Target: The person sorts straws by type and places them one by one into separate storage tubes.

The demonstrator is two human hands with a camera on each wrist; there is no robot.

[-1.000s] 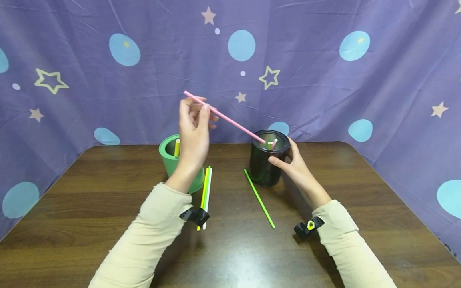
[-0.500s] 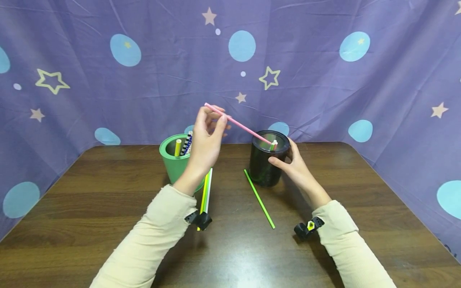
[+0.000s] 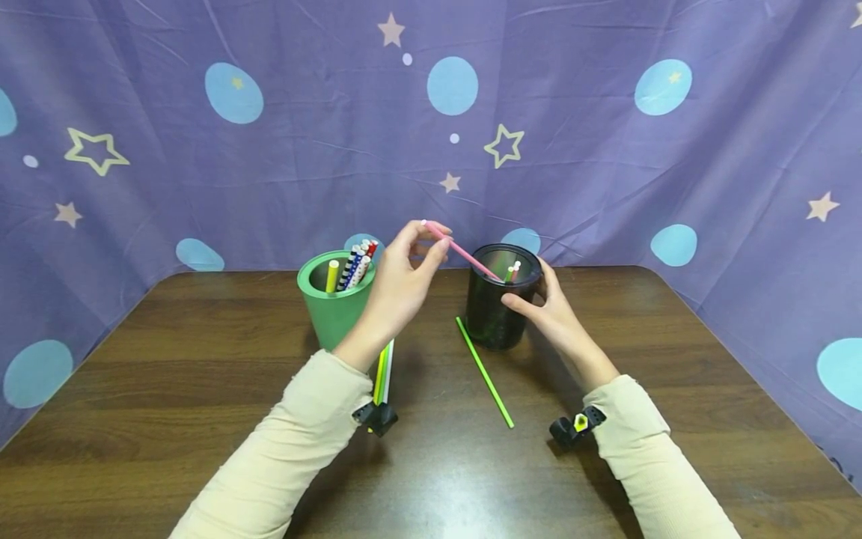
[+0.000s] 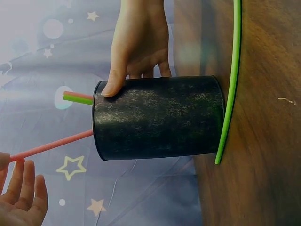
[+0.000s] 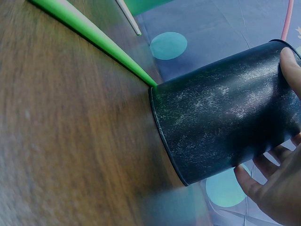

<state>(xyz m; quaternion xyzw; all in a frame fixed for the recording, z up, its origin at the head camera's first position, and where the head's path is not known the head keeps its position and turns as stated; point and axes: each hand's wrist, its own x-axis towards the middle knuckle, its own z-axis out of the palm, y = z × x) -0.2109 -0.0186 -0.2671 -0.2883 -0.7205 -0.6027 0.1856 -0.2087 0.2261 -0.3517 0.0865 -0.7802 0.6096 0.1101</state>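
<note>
My left hand [image 3: 407,281] pinches a pink straw [image 3: 461,251] near its upper end. The straw slants down to the right, its lower end inside the black cup [image 3: 494,318]. My right hand [image 3: 555,314] grips that cup at its right side, thumb in front and fingers behind, as the right wrist view also shows. Inside the cup stand several straws [image 3: 513,271], with green, pink and white showing. In the left wrist view two of them, pink and green, stick out past the rim.
A loose green straw [image 3: 485,374] lies before the black cup. At left a green cup [image 3: 330,318] holds thick yellow, striped, dotted and red sticks. Yellow, green and white straws [image 3: 384,374] lie side by side on the wooden table [image 3: 168,412], partly behind my left wrist. A purple curtain hangs behind.
My left hand has moved right and down, sliding the pink straw deeper into the black cup. More of the green cup's contents now shows. The right hand stays put.
</note>
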